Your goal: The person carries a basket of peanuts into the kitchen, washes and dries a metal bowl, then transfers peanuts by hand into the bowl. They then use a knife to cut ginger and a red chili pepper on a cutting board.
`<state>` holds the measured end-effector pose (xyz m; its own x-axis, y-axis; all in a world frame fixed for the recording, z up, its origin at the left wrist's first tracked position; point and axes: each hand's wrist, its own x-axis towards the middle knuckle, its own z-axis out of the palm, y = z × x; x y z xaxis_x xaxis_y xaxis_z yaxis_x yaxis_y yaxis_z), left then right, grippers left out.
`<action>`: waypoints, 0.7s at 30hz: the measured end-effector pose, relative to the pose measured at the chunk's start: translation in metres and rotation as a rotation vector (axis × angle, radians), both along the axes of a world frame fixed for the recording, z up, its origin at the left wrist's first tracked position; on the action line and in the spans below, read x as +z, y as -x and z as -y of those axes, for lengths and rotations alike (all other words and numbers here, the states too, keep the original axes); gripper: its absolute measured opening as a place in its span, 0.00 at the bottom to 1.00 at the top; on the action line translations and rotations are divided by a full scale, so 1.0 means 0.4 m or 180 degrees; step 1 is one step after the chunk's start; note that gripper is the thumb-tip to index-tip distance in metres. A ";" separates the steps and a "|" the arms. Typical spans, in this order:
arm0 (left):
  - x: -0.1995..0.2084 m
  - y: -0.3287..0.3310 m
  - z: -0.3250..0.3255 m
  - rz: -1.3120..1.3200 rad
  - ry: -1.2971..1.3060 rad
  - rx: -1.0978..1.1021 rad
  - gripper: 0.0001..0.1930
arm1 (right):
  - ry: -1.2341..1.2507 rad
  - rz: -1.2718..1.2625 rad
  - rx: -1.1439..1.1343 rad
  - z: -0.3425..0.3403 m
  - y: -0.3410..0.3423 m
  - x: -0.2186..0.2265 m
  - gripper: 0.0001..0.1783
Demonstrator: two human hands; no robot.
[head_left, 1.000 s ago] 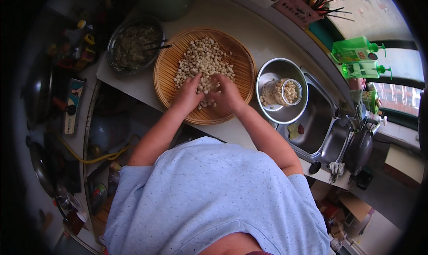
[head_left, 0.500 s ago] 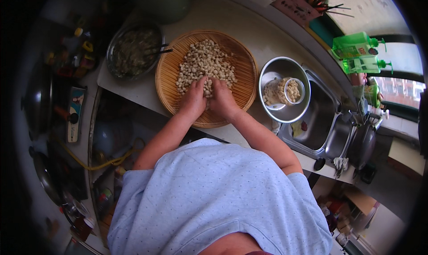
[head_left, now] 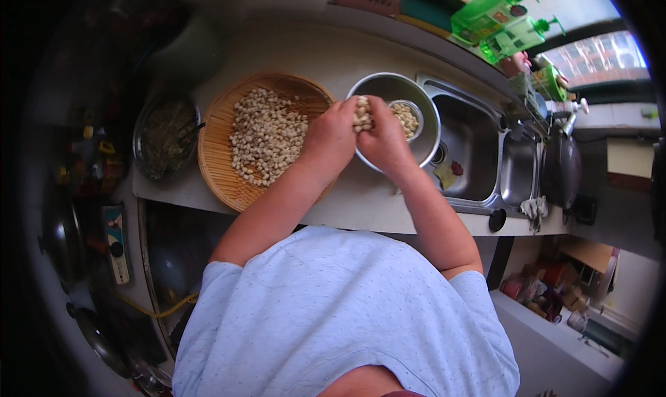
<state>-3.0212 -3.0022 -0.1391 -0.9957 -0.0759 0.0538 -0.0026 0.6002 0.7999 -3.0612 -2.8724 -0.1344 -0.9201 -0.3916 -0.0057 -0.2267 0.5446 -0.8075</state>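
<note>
My left hand (head_left: 331, 137) and my right hand (head_left: 383, 140) are cupped together over the near left part of a steel bowl (head_left: 436, 144). Between them they hold a heap of pale cream nut-like pieces (head_left: 362, 114); their exact kind I cannot make out. Inside the bowl, just right of my fingers, stands a clear jar (head_left: 420, 123) holding similar pieces. My hands hide the bowl's left part. To the left, a round woven bamboo tray (head_left: 216, 185) carries a spread of the same pieces (head_left: 267, 137), and my left forearm crosses over its right edge.
A dark bowl of chopped food (head_left: 165, 137) with chopsticks stands left of the tray. Right of the steel bowl is a double sink (head_left: 475, 140) with a yellowish cloth (head_left: 445, 175). Green pump bottles (head_left: 489, 15) line the windowsill, and a white glove (head_left: 534, 208) hangs at the counter's front edge.
Both hands have gone from the pieces on the bamboo tray over to the steel bowl at the right, carrying a handful. The whole view has shifted and turned slightly.
</note>
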 end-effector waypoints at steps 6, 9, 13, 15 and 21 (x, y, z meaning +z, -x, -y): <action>0.019 0.154 -0.173 0.0171 0.0105 -0.0545 0.22 | -0.0665 -0.0148 -0.0120 -0.202 0.127 0.030 0.23; 0.012 0.187 -0.204 0.0196 0.0188 -0.0625 0.22 | -0.0692 -0.0095 -0.0112 -0.251 0.152 0.022 0.25; 0.019 0.198 -0.208 0.0270 -0.0014 -0.0870 0.20 | -0.0406 0.0096 -0.0115 -0.281 0.163 0.033 0.20; 0.027 0.195 -0.207 0.0263 -0.0183 -0.0935 0.20 | -0.0506 0.0174 -0.0182 -0.288 0.164 0.045 0.17; 0.036 0.194 -0.204 0.0564 -0.0220 -0.1147 0.21 | -0.0842 0.0381 -0.0278 -0.308 0.175 0.068 0.14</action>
<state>-3.0986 -2.9206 -0.1247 -0.9526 0.2821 -0.1141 0.0566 0.5327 0.8444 -3.1311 -2.7493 -0.1072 -0.9369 -0.2816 -0.2073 -0.0817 0.7528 -0.6532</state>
